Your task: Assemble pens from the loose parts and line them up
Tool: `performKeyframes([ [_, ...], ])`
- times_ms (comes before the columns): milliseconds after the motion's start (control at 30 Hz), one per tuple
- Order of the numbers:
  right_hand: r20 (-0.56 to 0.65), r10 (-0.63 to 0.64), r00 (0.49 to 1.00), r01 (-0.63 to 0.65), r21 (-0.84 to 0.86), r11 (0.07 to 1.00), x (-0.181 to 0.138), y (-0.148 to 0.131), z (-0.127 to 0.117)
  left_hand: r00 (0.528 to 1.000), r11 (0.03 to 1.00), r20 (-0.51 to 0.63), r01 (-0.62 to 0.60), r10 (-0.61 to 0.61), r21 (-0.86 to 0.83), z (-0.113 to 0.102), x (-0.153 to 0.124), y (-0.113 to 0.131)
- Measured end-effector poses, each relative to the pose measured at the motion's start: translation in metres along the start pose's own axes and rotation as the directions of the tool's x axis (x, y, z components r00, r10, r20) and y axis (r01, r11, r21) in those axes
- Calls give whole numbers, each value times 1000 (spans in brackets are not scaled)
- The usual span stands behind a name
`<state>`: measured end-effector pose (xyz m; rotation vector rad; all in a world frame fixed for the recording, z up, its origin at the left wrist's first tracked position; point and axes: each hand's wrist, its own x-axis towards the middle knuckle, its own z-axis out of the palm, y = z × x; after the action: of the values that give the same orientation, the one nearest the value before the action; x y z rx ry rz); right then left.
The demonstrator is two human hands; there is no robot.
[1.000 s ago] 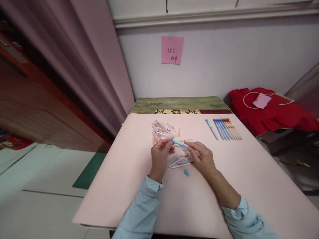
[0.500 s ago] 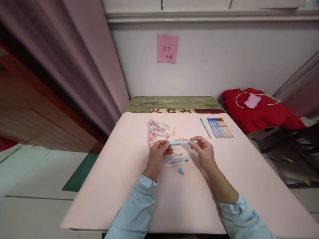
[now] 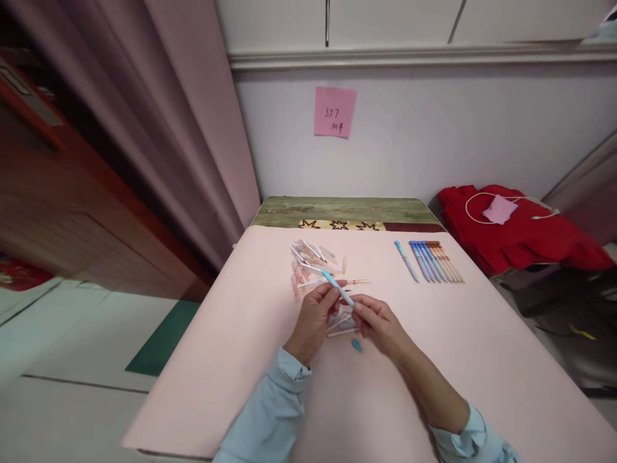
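A light blue pen barrel [image 3: 331,279] is held tilted between both hands, its bright blue end up and to the left. My left hand [image 3: 315,316] pinches it around the middle. The fingers of my right hand [image 3: 382,323] are closed on its lower, paler end. Just below the hands lie white refills [image 3: 341,332] and pale blue pen parts, partly hidden by my fingers. A small blue pen cap piece [image 3: 357,346] rests on the table near my right hand. Behind my left hand is a loose pile of pen parts [image 3: 308,260] with white refills and clear pinkish pieces.
A row of finished-looking pens [image 3: 434,262], blue and brown, lies at the table's right, with one blue pen [image 3: 406,261] slightly apart. Pink covering [image 3: 231,386] spreads over the table. Red cloth [image 3: 463,222] with a white cable sits beyond the right edge; a curtain [image 3: 207,116] hangs left.
The pen barrel has turned from nearly level to steeply tilted, its bright blue end raised. My right hand has moved left and lower, closer to my left hand. The camera view has shifted a little.
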<state>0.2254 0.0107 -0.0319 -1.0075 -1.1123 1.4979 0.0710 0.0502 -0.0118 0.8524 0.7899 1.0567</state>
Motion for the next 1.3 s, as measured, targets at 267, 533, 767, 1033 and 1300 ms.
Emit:
performKeyframes([
  [267,13,159,987,-160,50,986,-1,-3,-5,997,993,-73,-20,29,116,6,-2,-2],
  [533,-99,-57,993,19,-348,937,1,2,0,969,966,-198,-100,149,239,15,-5,-4],
  [767,-118,-490,864,161,-857,490,-6,-5,11,963,988,-245,-83,113,131,13,-2,-14],
  [1033,-292,-153,944,-30,-537,843,-4,2,-1,968,996,-235,-72,84,59,15,-1,-12],
  [1300,-335,-235,913,90,-395,914,1,4,0,976,995,-207,-82,69,-56,12,0,-13],
])
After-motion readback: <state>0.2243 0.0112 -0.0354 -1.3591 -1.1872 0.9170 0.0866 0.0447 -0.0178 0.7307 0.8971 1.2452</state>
